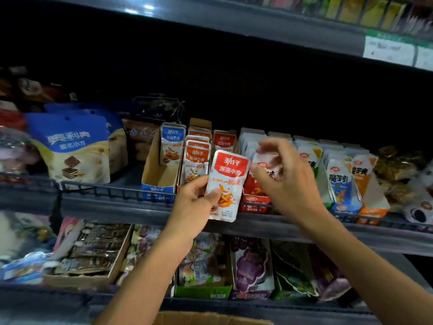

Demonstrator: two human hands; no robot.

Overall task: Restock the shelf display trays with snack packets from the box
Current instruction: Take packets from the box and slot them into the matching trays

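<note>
Dark store shelving fills the view, with a middle shelf (pixel 131 202) fronted by a low wire rail (pixel 112 190) and a darker shelf edge overhead. On it a row of cardboard display trays is seen. A blue tray (pixel 157 181) stands left of centre, open at the front and nearly bare inside, with one blue packet (pixel 170 144) upright at its back. Just to its right a red tray (pixel 196 158) is packed with red-topped packets, and further right more trays (pixel 344 184) of white, blue and orange packets are crowded side by side. Big blue bags (pixel 70 148) are set at the left.

A red packet (pixel 226 184) is held upright by the left hand (pixel 194 202), thumb curled across its lower front, in front of the rail and between the red tray and the next one. The right hand (pixel 283 174) is raised just beside it over the trays; its fingers are blurred and curled near a pale packet (pixel 264 160), and whether that packet is pinched cannot be told.

Open room is seen mainly in the blue tray and in the dark gap above the packet tops. Below, a lower shelf is packed with mixed bags, and the edge of a cardboard box (pixel 210 319) shows at the bottom
</note>
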